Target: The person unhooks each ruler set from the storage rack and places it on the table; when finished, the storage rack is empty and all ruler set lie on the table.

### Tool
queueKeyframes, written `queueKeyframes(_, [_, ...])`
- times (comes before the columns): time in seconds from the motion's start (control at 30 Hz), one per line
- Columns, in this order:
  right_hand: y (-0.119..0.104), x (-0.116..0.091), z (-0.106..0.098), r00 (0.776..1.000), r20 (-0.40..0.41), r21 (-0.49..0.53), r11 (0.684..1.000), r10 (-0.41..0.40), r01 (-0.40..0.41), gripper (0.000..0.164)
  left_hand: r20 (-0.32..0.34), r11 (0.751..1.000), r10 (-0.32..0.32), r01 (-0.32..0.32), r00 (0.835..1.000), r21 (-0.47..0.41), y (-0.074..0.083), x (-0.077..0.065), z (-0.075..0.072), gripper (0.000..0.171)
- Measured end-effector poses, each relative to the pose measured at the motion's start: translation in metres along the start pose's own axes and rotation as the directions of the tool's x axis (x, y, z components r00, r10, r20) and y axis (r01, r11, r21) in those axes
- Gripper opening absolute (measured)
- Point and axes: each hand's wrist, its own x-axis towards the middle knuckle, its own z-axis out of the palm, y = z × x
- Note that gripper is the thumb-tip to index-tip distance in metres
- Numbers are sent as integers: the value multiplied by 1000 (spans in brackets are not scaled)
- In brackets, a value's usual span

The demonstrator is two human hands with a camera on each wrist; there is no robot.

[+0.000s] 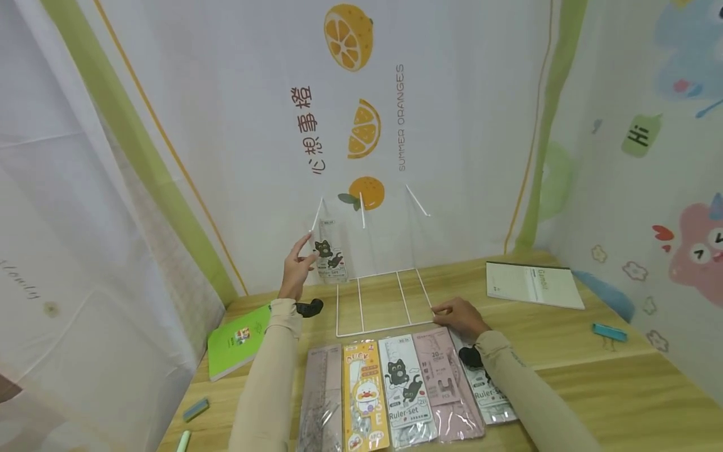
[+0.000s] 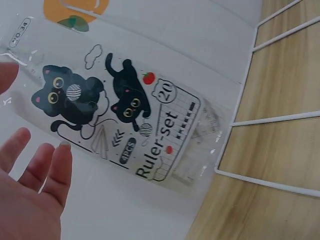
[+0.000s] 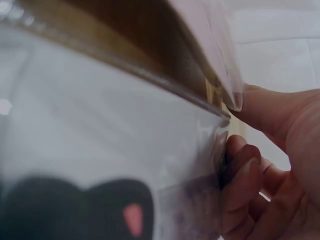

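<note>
A white wire rack [image 1: 361, 306] has its base on the table, and thin white prongs [image 1: 363, 210] stick out in front of the cloth behind. From the left prong hangs a clear ruler-set packet [image 1: 332, 258] printed with black cats. Close beside that packet is my left hand [image 1: 296, 267]; in the left wrist view its fingers [image 2: 59, 172] are spread and apart from the thumb. My right hand [image 1: 460, 317] pinches the front right corner of the rack's base. Packets block part of the right wrist view, so the contact is hidden there.
In front of the rack lie a duck packet [image 1: 366, 395], a cat ruler set [image 1: 404, 383], pink packets [image 1: 449, 386] and another ruler set [image 1: 491, 395]. A green notebook [image 1: 240, 339] is at left, a pale notebook [image 1: 533, 284] at right, a blue clip [image 1: 610, 332] farther right.
</note>
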Motion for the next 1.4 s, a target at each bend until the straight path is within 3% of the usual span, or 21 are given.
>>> queueKeyframes(0.23, [0, 0, 1, 1000, 20, 56, 998, -6, 5, 34, 68, 1000, -24, 24, 997, 9, 16, 14, -6, 59])
queueKeyframes(0.53, [-4, -3, -1, 1000, -5, 21, 1000, 11, -10, 33, 18, 1000, 15, -15, 1000, -20, 24, 14, 4, 48])
queueKeyframes(0.77, [-5, -5, 0, 1000, 4, 61, 998, 24, -24, 33, -18, 998, 33, -33, 999, -45, 26, 12, 3, 45])
queueKeyframes(1.4, [-3, -3, 0, 1000, 12, 70, 997, 21, -22, 34, 3, 981, 176, -175, 984, -80, 23, -18, -4, 40])
